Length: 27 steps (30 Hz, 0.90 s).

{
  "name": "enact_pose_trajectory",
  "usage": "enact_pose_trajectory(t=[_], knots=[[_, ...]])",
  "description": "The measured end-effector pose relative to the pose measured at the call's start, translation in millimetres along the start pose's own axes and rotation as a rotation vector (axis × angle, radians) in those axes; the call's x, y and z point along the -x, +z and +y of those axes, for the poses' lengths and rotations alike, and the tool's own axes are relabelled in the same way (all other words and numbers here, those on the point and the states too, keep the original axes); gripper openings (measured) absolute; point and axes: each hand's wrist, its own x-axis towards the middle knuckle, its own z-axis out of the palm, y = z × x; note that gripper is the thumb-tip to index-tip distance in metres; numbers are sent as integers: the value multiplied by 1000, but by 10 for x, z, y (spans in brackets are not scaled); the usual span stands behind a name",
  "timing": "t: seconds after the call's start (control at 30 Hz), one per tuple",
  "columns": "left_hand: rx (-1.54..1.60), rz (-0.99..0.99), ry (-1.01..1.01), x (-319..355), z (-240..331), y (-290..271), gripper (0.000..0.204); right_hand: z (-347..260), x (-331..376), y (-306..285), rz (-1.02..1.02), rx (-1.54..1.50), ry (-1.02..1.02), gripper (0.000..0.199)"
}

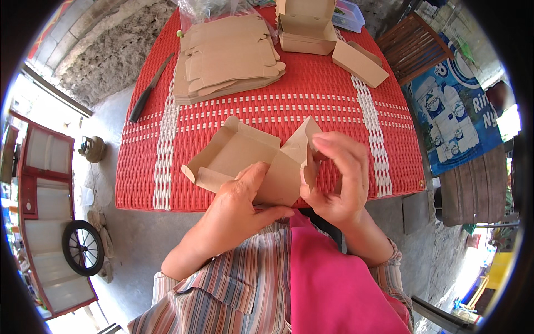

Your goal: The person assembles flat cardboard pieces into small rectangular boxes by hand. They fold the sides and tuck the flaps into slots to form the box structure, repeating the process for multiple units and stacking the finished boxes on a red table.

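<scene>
And here it is, right between the two hands: a partly folded, plain brown cardboard box (236, 153), open at the near edge of the red-and-white woven desk (334, 108). The left hand (236, 195) grips its near side, the box's broad tray-like half lying at twelve o'clock from that hand. The right hand (336, 172) curls around the raised end flap, thumb and fingers against the card, the box at nine to ten o'clock from it. Beyond the box, a stack of flat brown cardboard blanks (228, 55) sits at twelve; a black-handled knife (149, 92) at ten!
</scene>
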Motion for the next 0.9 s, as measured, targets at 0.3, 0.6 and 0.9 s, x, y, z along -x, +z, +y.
enact_pose_trajectory(t=[0.3,0.6,0.9], knots=[[255,-25,-168,30,-93,-4,55,-15,28,56,19,62,-141,34],[389,81,-69,17,-118,37,20,-7,13,36,-75,53,-142,27],[388,92,-64,22,-174,44,14,1,65,87,-74,-47,-98,22]])
